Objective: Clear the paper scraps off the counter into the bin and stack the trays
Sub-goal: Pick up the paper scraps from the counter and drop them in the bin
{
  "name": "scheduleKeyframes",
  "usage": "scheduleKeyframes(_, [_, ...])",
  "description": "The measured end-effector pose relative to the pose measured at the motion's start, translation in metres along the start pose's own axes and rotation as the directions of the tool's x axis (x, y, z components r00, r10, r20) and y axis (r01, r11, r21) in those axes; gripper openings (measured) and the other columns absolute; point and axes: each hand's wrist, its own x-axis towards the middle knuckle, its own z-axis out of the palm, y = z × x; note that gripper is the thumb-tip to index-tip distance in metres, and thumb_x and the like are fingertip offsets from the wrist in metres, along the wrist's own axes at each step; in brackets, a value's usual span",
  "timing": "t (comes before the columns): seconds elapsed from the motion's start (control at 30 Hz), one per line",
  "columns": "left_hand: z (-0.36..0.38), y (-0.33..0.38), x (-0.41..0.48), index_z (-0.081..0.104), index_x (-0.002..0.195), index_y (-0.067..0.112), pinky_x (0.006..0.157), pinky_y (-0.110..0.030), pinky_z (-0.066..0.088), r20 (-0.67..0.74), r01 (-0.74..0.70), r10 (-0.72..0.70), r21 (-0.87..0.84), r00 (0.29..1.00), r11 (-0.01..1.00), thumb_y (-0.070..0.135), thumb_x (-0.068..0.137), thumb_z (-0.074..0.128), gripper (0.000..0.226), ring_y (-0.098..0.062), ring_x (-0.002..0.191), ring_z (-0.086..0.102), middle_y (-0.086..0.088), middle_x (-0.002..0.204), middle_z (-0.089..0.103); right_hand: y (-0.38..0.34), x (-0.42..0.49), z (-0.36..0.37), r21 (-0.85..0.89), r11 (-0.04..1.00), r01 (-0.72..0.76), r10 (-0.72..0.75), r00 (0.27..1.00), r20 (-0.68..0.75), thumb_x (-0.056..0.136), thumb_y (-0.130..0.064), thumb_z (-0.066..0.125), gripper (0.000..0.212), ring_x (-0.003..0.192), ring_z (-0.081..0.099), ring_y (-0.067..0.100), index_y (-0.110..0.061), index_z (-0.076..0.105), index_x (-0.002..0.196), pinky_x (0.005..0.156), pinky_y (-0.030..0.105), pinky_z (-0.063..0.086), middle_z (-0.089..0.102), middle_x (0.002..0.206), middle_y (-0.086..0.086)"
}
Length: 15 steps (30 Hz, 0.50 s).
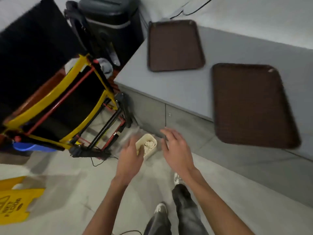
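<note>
A small cream bin (150,150) stands on the floor beside the counter's corner, with crumpled white paper scraps (149,144) inside. My left hand (130,155) hovers over the bin's left rim, fingers relaxed and blurred, holding nothing. My right hand (176,150) hangs just right of the bin, fingers spread and empty. Two brown trays lie flat and apart on the grey counter (169,85): one far tray (175,45) near the back corner, one near tray (252,106) overhanging the front edge.
A yellow and red folding cart frame (67,106) stands left of the counter. Behind it are a dark wheeled bin (108,19) and a blue object (33,148). A yellow wet-floor sign (15,204) lies at lower left. A thin black cable (101,161) runs on the floor.
</note>
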Motion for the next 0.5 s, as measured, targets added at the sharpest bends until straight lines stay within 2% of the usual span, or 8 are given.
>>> scheduleKeyframes(0.13, [-0.023, 0.089, -0.045, 0.051, 0.141, 0.029, 0.109, -0.04, 0.049, 0.007, -0.185, 0.185, -0.012, 0.983, 0.983, 0.024, 0.102, 0.06, 0.041, -0.018, 0.131, 0.056, 0.007, 0.141, 0.059, -0.003, -0.069, -0.101, 0.058, 0.996, -0.061, 0.071, 0.978, -0.198, 0.103, -0.02, 0.062, 0.035, 0.129, 0.06, 0.017, -0.02, 0.065, 0.138, 0.11, 0.033, 0.05, 0.064, 0.142, -0.002])
scheduleKeyframes(0.23, [-0.018, 0.156, -0.073, 0.054, 0.141, 0.024, 0.108, -0.038, 0.048, 0.025, -0.309, 0.309, -0.02, 0.951, 0.951, 0.025, 0.101, 0.062, 0.041, -0.019, 0.131, 0.057, 0.004, 0.139, 0.062, 0.012, -0.118, -0.165, 0.102, 0.989, -0.108, 0.136, 0.933, -0.332, 0.105, -0.021, 0.063, 0.033, 0.129, 0.062, 0.018, -0.017, 0.066, 0.137, 0.112, 0.034, 0.049, 0.065, 0.14, -0.001])
scheduleKeyframes(0.4, [0.028, 0.266, -0.107, 0.057, 0.14, 0.018, 0.108, -0.037, 0.046, 0.093, -0.501, 0.501, -0.032, 0.86, 0.865, 0.017, 0.098, 0.067, 0.043, -0.026, 0.128, 0.06, -0.002, 0.137, 0.065, 0.073, -0.193, -0.267, 0.104, 0.969, -0.225, 0.247, 0.838, -0.487, 0.104, -0.02, 0.064, 0.033, 0.126, 0.063, 0.022, -0.016, 0.066, 0.136, 0.11, 0.038, 0.05, 0.067, 0.138, 0.001])
scheduleKeyframes(0.5, [0.074, 0.336, -0.125, 0.057, 0.14, 0.02, 0.107, -0.031, 0.043, 0.12, -0.582, 0.586, -0.074, 0.801, 0.81, 0.019, 0.1, 0.065, 0.041, -0.022, 0.126, 0.061, 0.0, 0.135, 0.065, 0.127, -0.237, -0.326, 0.112, 0.94, -0.322, 0.328, 0.762, -0.559, 0.104, -0.023, 0.063, 0.033, 0.127, 0.063, 0.02, -0.019, 0.066, 0.137, 0.11, 0.035, 0.05, 0.067, 0.138, 0.0])
